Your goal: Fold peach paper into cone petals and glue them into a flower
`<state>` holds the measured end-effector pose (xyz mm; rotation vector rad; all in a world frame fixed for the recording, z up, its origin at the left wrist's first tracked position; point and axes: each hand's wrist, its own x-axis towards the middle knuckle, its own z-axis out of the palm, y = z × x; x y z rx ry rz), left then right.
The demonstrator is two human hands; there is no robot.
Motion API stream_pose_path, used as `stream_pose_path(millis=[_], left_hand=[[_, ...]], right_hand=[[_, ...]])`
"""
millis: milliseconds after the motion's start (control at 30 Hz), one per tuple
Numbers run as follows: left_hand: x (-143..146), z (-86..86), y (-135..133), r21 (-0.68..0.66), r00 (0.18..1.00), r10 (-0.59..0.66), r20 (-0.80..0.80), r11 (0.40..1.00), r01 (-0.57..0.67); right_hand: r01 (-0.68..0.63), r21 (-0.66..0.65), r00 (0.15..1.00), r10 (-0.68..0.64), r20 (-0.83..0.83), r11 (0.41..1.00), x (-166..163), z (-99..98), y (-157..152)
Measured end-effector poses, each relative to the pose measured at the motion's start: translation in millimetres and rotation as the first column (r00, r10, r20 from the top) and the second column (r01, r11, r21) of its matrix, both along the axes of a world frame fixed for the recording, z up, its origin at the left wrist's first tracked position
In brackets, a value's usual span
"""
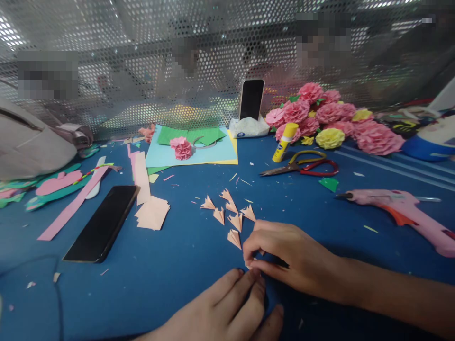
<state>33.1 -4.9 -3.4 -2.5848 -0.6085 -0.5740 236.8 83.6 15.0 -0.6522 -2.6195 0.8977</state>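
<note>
My right hand [295,258] is closed, its thumb and fingertips pinching a small peach paper piece [248,263] of which only a pale edge shows. The bent fingers of my left hand [227,308] meet it from the near side, fingertips together at the same piece. Most of that paper is hidden by the fingers. Just beyond the hands lie several small folded peach paper pieces [236,221], pleated into pointed fans. Farther left rests a loose stack of peach paper squares [153,213], beside peach paper strips [142,177].
A black phone [103,222] lies at left. Scissors [298,165], a yellow glue stick [285,142] and a pink glue gun [401,208] are at right. Paper flowers [298,111], a propped phone [251,99] and coloured sheets [156,154] line the perforated metal panel [142,76].
</note>
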Motion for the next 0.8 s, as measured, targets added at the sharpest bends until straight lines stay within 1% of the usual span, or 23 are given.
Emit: stream_pose_path(millis=[167, 367, 533, 600, 667, 733, 800], left_hand=[[-2, -2.3, -3, -0.007, 0.998, 0.010, -0.056, 1.000, -0.010], [-3, -0.1, -3, -0.018, 0.999, 0.016, -0.037, 1.000, -0.017], [-2, 0.0, -3, -0.001, 1.000, 0.030, -0.006, 1.000, -0.030], [-1, -1.6, -3, 0.013, 0.999, 0.033, 0.006, 0.999, -0.033], [0, -3.2, -3, 0.021, 0.999, 0.039, 0.020, 0.999, -0.039], [0, -4.0, -3, 0.022, 0.999, 0.035, 0.017, 0.999, -0.035], [-1, -3.5, -2, 0.016, 0.999, 0.032, 0.011, 0.999, -0.032]], right_hand=[[-0.080, 0.093, 0.997, 0.080, 0.002, 0.993, 3, 0.4, 2], [-0.174, 0.201, 0.985, 0.168, 0.044, 0.964, 8, 8.5, 7], [-0.286, 0.315, 0.958, 0.275, 0.080, 0.905, 12, 17.2, 8], [-0.331, 0.346, 0.944, 0.315, 0.102, 0.878, 13, 17.6, 8], [-0.346, 0.370, 0.937, 0.334, 0.098, 0.862, 14, 15.3, 8], [-0.322, 0.369, 0.943, 0.330, 0.041, 0.872, 16, 11.3, 10], [-0.256, 0.316, 0.957, 0.285, -0.048, 0.913, 18, 7.5, 11]])
